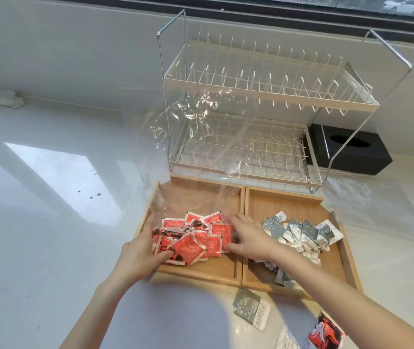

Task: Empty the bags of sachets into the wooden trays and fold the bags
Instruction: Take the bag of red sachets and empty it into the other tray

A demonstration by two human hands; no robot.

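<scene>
Two wooden trays stand side by side: the left tray (201, 274) holds a pile of red sachets (196, 238), the right tray (258, 278) a heap of grey-and-white sachets (301, 234). A clear plastic bag (201, 137) rises from the left tray's far half and leans back toward the dish rack. My left hand (139, 250) clasps the left side of the red pile, thumb on top. My right hand (247, 234) lies over the pile's right side, fingers spread. Whether the red sachets are still inside the bag's mouth I cannot tell.
A two-tier wire dish rack (263, 96) stands right behind the trays, a black tissue box (352, 149) beside it. A second clear bag (377, 210) lies flat right of the trays. Loose sachets, a grey sachet (250, 311) and a red sachet (325, 333), lie near the front edge.
</scene>
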